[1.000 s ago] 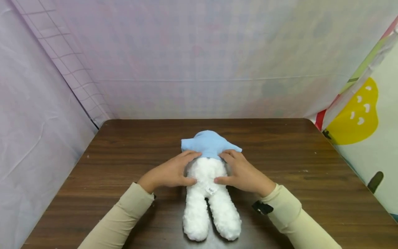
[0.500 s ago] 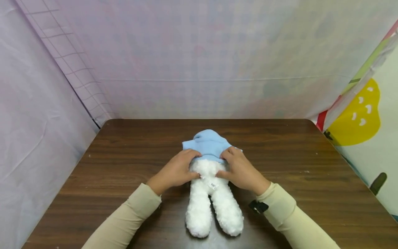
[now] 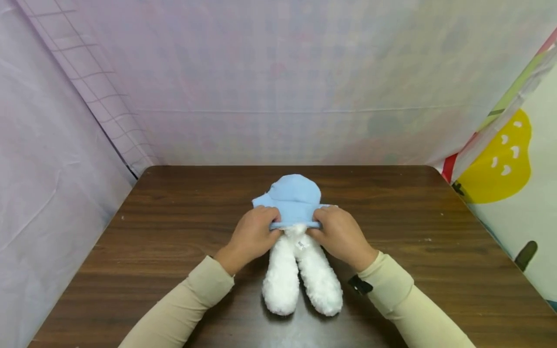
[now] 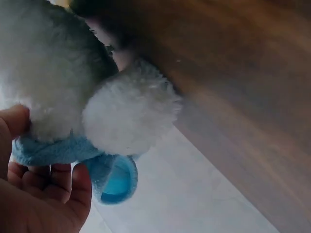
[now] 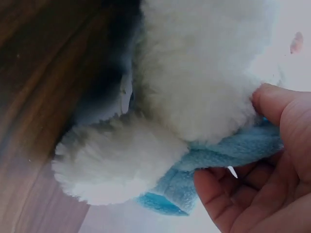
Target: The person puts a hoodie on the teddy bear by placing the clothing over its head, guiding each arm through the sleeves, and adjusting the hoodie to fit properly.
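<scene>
A fluffy white plush toy lies on the table, its two legs toward me and a small white tag between them. A light blue garment with short sleeves covers its upper part, so the head is hidden in the head view. My left hand grips the garment's hem at the left side, thumb nearest me. At the right side, my right hand pinches the same hem. Both wrist views show a white limb beside an open blue sleeve, outside it.
The brown wooden table extends on all sides of the toy. A pale curtain hangs behind it, and another light cloth hangs at the left. To the right is a white sheet with a yellow print.
Both hands have curled from resting around the toy's sides to gripping the hem. The hem has come down toward the legs, covering more white fur, and the toy's feet sit slightly farther from me.
</scene>
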{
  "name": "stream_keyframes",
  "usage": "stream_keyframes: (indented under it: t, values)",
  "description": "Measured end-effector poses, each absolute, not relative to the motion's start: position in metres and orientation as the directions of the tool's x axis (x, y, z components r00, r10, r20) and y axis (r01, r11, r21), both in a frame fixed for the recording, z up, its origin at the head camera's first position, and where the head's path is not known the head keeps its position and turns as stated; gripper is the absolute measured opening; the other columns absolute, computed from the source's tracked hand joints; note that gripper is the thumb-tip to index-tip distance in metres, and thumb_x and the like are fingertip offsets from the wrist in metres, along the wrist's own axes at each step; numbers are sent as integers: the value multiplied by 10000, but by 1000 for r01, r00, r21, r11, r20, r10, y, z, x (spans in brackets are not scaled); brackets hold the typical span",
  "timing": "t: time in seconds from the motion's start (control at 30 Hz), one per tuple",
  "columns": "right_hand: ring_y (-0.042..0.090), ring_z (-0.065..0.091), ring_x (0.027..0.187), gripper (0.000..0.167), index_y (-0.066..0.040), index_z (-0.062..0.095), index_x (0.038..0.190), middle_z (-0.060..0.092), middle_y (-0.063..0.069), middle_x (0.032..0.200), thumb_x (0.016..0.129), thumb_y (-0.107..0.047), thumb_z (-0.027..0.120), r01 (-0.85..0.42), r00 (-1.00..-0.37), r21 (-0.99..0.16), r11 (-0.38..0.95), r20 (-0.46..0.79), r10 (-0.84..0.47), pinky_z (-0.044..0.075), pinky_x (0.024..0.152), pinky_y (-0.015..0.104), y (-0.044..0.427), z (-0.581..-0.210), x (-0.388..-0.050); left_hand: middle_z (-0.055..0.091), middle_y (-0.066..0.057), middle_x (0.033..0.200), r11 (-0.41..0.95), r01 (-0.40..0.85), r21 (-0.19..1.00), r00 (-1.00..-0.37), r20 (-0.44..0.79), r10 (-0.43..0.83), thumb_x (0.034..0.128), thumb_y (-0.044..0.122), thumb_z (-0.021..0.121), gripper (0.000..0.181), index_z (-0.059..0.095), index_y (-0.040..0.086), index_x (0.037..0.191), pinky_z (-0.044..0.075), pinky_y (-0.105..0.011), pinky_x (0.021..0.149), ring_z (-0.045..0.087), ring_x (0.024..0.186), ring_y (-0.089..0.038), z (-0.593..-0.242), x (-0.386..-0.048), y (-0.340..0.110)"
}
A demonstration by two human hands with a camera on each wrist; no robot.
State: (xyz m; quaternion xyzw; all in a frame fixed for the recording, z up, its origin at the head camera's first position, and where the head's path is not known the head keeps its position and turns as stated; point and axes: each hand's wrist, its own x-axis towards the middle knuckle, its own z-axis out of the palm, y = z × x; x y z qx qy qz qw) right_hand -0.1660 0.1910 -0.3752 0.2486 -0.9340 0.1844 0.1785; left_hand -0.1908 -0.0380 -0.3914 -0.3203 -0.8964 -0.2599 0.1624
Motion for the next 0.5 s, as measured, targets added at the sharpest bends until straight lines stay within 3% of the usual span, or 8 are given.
stream_keyframes:
  t: [0.17,0.3,0.43,0.5]
  values:
    - [123,302,572,456,-176,378,635,303,-45,611,800,-50,784,-522,-808,-226,822,441,-392,297,526,286,188,-375,-166,392,53,608,673,670,312,-713,522,468,746,-40,693,361,430,185,645,366,-277,531,374,572,-121,-391,-190,-35]
    - [114,241,586,499,-185,328,640,221,-59,634,770,-18,781,-528,-814,-224,819,409,-412,240,533,279,190,-377,-165,365,49,623,667,689,285,-703,485,520,772,-17,714,390,404,182,647,343,-266,539,339,582,-118,-393,-187,-35]
    - [78,283,549,409,-200,416,645,288,-98,599,777,-117,794,-535,-838,-265,802,287,-464,280,514,259,197,-376,-165,475,63,722,585,753,300,-657,370,657,865,146,761,224,582,174,733,400,-256,609,419,651,-94,-391,-187,-42]
    - [53,326,518,329,-212,505,657,373,-119,581,835,-219,782,-542,-840,-298,786,227,-493,322,500,251,199,-373,-164,510,54,771,526,777,344,-624,320,713,916,215,734,173,653,154,775,420,-255,637,447,682,-91,-388,-188,-48]
